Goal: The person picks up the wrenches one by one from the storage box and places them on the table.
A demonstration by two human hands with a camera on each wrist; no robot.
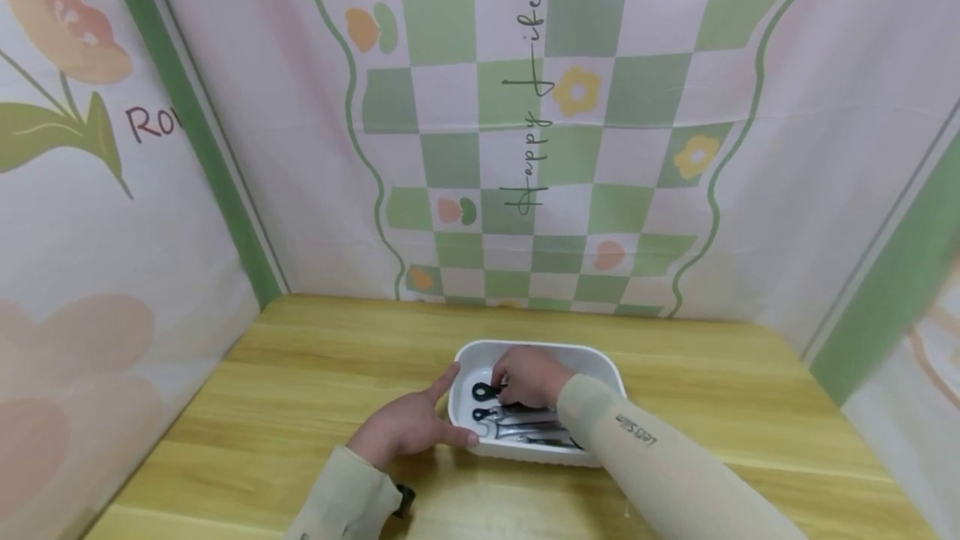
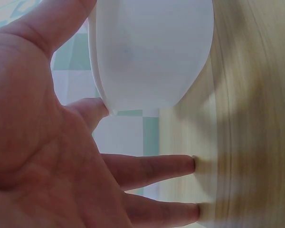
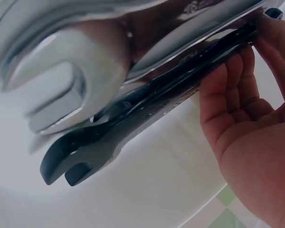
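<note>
A white tub (image 1: pixel 613 367) with rounded corners stands on the table, holding several wrenches. My right hand (image 1: pixel 531 375) reaches down into it, fingers curled round a black wrench (image 1: pixel 496 392) whose ring end sticks out to the left. In the right wrist view, the open-ended jaw of the black wrench (image 3: pixel 111 137) points away from the fingers. Silver wrenches (image 1: pixel 525 430) lie on the near side of the tub. My left hand (image 1: pixel 412 423) is spread at the tub's left end, thumb and index finger at the rim, two other fingertips (image 2: pixel 185 164) down on the table.
The wooden table (image 1: pixel 300 373) extends on all sides of the tub. Behind it hangs a curtain (image 1: pixel 510 148) with a green check pattern, and printed fabric walls (image 1: pixel 127 240) close in the left and right sides.
</note>
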